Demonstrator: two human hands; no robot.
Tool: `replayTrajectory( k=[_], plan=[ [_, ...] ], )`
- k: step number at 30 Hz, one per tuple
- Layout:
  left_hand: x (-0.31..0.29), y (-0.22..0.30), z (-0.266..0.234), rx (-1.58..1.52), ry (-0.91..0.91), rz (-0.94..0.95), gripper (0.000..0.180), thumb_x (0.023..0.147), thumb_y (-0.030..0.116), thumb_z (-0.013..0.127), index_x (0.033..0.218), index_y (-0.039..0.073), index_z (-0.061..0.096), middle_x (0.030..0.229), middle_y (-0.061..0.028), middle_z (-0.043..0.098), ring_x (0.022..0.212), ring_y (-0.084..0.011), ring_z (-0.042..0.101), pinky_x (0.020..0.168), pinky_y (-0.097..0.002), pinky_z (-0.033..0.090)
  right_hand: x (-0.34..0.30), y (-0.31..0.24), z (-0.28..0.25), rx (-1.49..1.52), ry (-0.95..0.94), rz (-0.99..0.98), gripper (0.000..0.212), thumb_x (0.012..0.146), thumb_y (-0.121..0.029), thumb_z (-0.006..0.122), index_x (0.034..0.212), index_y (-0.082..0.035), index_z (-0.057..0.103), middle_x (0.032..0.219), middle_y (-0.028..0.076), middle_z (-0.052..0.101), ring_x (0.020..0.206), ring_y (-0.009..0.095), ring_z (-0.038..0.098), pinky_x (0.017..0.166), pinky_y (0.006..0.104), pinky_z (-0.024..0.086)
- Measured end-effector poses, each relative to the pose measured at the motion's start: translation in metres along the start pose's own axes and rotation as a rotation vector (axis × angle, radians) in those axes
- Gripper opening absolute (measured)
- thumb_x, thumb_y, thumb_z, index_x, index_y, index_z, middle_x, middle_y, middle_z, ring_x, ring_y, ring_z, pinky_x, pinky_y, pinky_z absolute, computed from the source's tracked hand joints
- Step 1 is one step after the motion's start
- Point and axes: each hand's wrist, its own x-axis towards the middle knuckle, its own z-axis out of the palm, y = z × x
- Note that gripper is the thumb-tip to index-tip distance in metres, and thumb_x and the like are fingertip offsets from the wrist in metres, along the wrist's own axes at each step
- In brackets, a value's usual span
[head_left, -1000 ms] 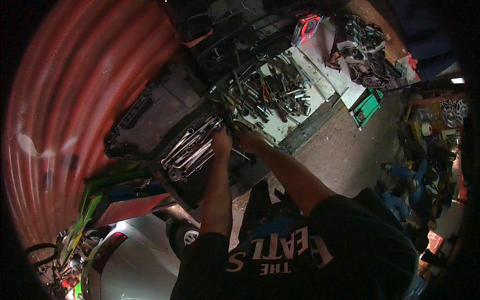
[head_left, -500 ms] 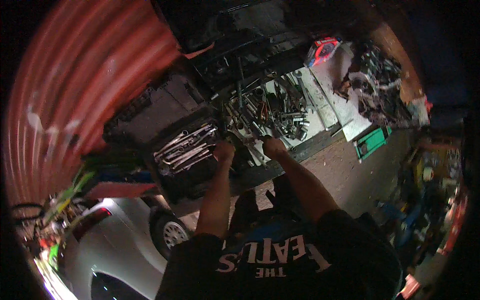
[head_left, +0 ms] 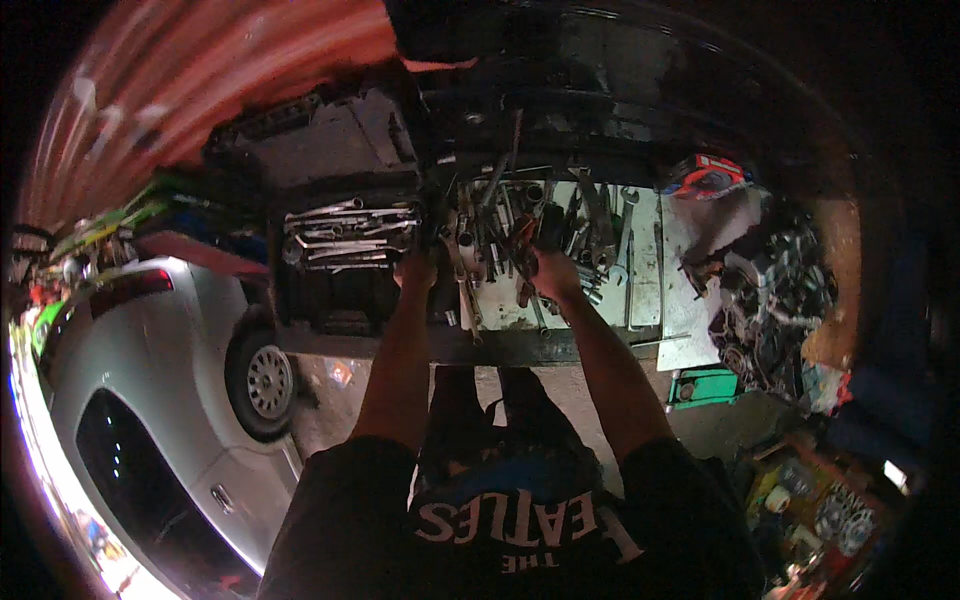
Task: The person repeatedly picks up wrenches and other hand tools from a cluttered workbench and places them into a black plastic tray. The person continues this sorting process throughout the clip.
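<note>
My left hand [head_left: 415, 268], its fingers curled, is at the right edge of an open black tool case [head_left: 345, 320]. Several silver wrenches [head_left: 350, 245] lie side by side in that case; whatever the hand grips is too dark to make out. Over the pile of loose tools to the right is my right hand [head_left: 556, 274], closed around something dark I cannot identify. Sockets, spanners and other metal tools [head_left: 490, 225] surround it on a pale sheet [head_left: 505, 310]. A long combination wrench [head_left: 626, 235] lies right of the pile.
A red box [head_left: 708, 177] stands at the back right, beside a greasy engine part [head_left: 770, 275]. Below the bench's right end is a green case [head_left: 703, 386]. A silver car [head_left: 190, 400] is close on the left. Red corrugated sheeting [head_left: 220, 60] rises at the back left.
The view has turned, so the bench now lies level across it. My right hand has moved farther into the tool pile. My left hand stays near the case's right edge.
</note>
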Motion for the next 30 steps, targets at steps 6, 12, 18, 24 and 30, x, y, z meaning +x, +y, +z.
replayTrajectory(
  k=[6, 12, 18, 24, 30],
  plan=[
    [-0.006, 0.013, -0.002, 0.140, 0.018, -0.074, 0.029, 0.084, 0.032, 0.057, 0.102, 0.013, 0.068, 0.104, -0.0119, 0.067, 0.098, -0.0285, 0.065, 0.075, -0.0419, 0.054, 0.040, -0.001, 0.001, 0.066, 0.113, -0.323, 0.059, 0.070, -0.019, 0.067, 0.127, -0.017, 0.050, 0.128, 0.018, 0.051, 0.112, 0.038, 0.053, 0.085, 0.0453, 0.050],
    [0.012, -0.007, 0.016, -0.011, 0.001, -0.093, 0.050, 0.082, 0.040, 0.058, 0.126, 0.016, 0.053, 0.108, -0.0119, 0.065, 0.098, -0.0324, 0.064, 0.076, -0.0445, 0.053, 0.049, -0.017, 0.036, -0.329, 0.109, -0.341, 0.053, 0.078, -0.022, 0.063, 0.129, -0.026, 0.051, 0.135, 0.009, 0.039, 0.128, 0.037, 0.034, 0.093, 0.0500, 0.045],
    [0.012, -0.005, 0.019, 0.010, 0.004, -0.170, 0.045, 0.082, 0.033, 0.058, 0.124, 0.017, 0.056, 0.107, -0.0112, 0.066, 0.102, -0.0305, 0.063, 0.079, -0.0434, 0.053, 0.060, -0.027, 0.057, -0.408, 0.297, -0.266, 0.039, 0.078, -0.014, 0.061, 0.117, -0.016, 0.058, 0.130, 0.015, 0.040, 0.127, 0.039, 0.035, 0.086, 0.0490, 0.050],
    [0.008, 0.003, 0.011, 0.042, -0.014, -0.183, 0.034, 0.083, 0.031, 0.057, 0.111, 0.015, 0.064, 0.108, -0.0115, 0.066, 0.099, -0.0295, 0.065, 0.079, -0.0439, 0.053, 0.047, -0.038, 0.029, -0.145, 0.339, -0.034, 0.037, 0.078, -0.016, 0.062, 0.114, -0.009, 0.058, 0.128, 0.017, 0.045, 0.112, 0.040, 0.049, 0.080, 0.0486, 0.051],
    [0.004, 0.002, 0.014, -0.010, 0.090, -0.116, 0.027, 0.083, 0.036, 0.058, 0.096, 0.014, 0.070, 0.094, -0.0087, 0.069, 0.086, -0.0235, 0.068, 0.070, -0.0407, 0.054, 0.047, -0.014, 0.012, -0.136, 0.600, 0.011, 0.035, 0.083, -0.031, 0.062, 0.110, -0.011, 0.059, 0.114, 0.021, 0.055, 0.095, 0.040, 0.059, 0.078, 0.0478, 0.052]
  ],
)
